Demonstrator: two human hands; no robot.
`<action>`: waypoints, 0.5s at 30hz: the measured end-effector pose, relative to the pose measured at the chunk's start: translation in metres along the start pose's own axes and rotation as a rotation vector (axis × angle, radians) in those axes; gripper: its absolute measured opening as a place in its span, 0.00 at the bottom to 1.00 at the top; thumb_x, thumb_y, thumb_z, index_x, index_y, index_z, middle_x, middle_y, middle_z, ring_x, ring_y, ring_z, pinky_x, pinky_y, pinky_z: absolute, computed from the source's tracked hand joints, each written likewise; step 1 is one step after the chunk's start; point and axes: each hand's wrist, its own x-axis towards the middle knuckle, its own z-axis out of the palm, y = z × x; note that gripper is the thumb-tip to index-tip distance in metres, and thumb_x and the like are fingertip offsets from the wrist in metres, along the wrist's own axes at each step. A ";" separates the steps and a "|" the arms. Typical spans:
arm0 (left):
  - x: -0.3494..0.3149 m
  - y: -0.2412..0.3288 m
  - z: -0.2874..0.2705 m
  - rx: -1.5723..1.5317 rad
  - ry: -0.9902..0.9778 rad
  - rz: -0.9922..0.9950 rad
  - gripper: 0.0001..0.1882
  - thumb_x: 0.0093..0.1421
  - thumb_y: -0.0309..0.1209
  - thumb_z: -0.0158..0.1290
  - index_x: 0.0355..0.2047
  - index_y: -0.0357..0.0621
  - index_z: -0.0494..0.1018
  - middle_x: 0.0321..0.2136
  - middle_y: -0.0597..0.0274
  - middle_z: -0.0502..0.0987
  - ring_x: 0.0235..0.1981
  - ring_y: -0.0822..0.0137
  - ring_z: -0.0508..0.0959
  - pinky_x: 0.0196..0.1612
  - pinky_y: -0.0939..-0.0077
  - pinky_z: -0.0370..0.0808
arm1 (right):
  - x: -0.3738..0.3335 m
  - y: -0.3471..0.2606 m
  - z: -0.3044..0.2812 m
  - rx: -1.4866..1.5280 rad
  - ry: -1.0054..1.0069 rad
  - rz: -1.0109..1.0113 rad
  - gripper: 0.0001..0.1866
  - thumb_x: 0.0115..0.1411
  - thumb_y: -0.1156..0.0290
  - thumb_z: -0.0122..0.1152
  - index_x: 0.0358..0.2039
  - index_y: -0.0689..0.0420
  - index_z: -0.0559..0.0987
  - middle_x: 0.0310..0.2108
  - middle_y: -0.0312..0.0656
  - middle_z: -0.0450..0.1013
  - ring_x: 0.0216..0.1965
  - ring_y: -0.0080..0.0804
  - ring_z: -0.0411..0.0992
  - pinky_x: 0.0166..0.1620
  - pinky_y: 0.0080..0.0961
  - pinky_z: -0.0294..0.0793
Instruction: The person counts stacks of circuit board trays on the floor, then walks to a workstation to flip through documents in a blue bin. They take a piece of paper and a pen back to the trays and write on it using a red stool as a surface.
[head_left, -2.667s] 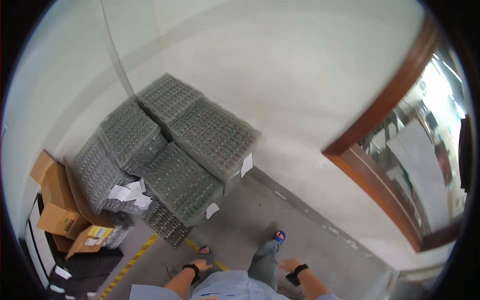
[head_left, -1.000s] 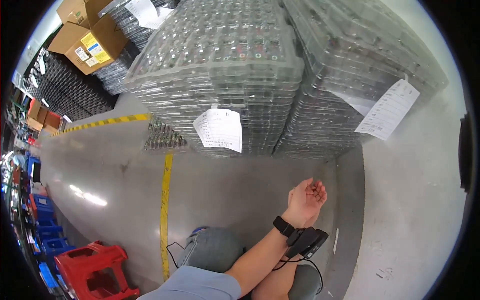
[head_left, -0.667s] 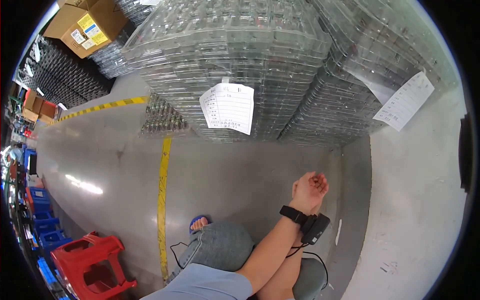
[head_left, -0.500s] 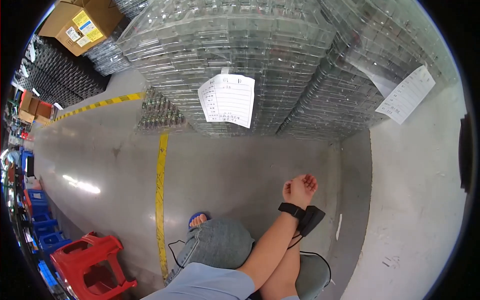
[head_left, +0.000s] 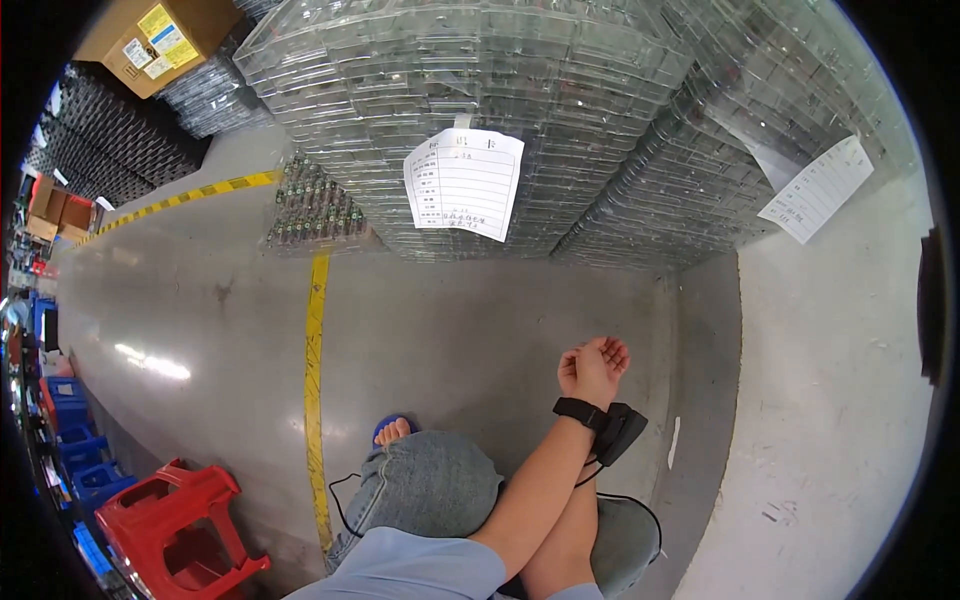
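My forearms cross in front of me, the left one lying over the right. My left hand [head_left: 598, 372] hangs above the grey floor with its fingers curled in loosely and nothing visible in them. A black strap [head_left: 582, 411] circles that wrist, and a black device [head_left: 620, 434] sits beside it. Only the right forearm [head_left: 562, 548] shows clearly; my right hand is mostly hidden behind the left, so its fingers cannot be made out. Beyond the hands rise tall stacks of clear plastic trays [head_left: 440, 85], with a white paper card [head_left: 464, 184] fixed to their front.
A red plastic stool [head_left: 180, 520] stands at lower left, blue stools [head_left: 85, 440] behind it. Yellow tape [head_left: 315, 390] marks the floor. A pale wall [head_left: 820, 400] bounds the right. Black tray stacks [head_left: 120, 125] and a cardboard box [head_left: 160, 45] are at far left.
The view has shifted slightly, so the stacks and floor sit a little higher in the picture. My arms stay crossed in nearly the same pose.
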 end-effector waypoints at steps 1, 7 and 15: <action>-0.003 0.000 0.002 -0.002 0.009 0.009 0.03 0.53 0.26 0.48 0.27 0.39 0.69 0.28 0.56 0.73 0.32 0.60 0.72 0.39 0.66 0.69 | -0.002 -0.001 0.002 0.006 0.022 -0.003 0.12 0.56 0.65 0.52 0.38 0.57 0.71 0.39 0.33 0.71 0.44 0.22 0.67 0.50 0.21 0.62; -0.011 -0.002 0.007 0.007 -0.013 0.036 0.03 0.52 0.26 0.49 0.26 0.39 0.69 0.28 0.55 0.73 0.32 0.59 0.73 0.39 0.65 0.69 | -0.010 -0.004 0.005 0.143 0.094 0.020 0.11 0.56 0.65 0.53 0.37 0.57 0.72 0.39 0.33 0.72 0.45 0.22 0.67 0.51 0.22 0.62; -0.008 0.006 0.014 -0.011 0.038 -0.047 0.05 0.54 0.28 0.48 0.27 0.38 0.68 0.29 0.54 0.73 0.31 0.59 0.73 0.41 0.64 0.69 | -0.029 -0.007 0.009 -0.024 -0.026 -0.018 0.18 0.57 0.59 0.48 0.42 0.59 0.69 0.43 0.37 0.69 0.47 0.26 0.66 0.52 0.26 0.61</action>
